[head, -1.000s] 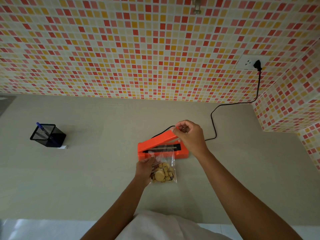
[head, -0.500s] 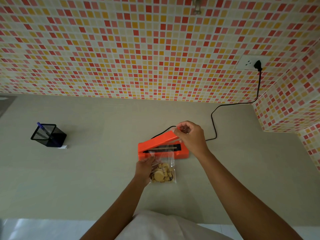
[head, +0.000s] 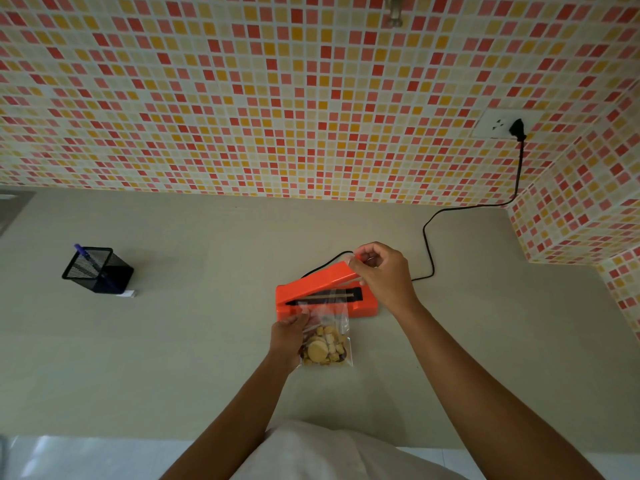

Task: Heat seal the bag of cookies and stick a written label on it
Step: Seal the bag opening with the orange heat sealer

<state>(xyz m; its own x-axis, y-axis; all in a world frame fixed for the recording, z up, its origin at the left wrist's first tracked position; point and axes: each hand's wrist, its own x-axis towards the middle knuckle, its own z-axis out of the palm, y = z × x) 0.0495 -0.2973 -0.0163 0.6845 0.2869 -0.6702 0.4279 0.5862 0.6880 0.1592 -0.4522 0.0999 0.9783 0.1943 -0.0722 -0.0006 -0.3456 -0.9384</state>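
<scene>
An orange heat sealer (head: 360, 306) lies on the beige counter, its lid raised at the right end. My right hand (head: 384, 275) pinches the lid's free end and holds it up. A clear bag of cookies (head: 327, 344) lies in front of the sealer, its open top laid across the black sealing strip. My left hand (head: 289, 336) grips the bag's left edge near the top. A small white label pad (head: 126, 293) lies beside the pen holder at the left.
A black mesh pen holder (head: 98, 270) with a blue pen (head: 83, 252) stands at the left. The sealer's black cord (head: 429, 244) runs over the counter to a wall socket (head: 502, 124) at the upper right. A tiled wall juts out on the right.
The bag's top has slid slightly farther onto the sealing strip. Both hands keep their holds, and the lid stays raised.
</scene>
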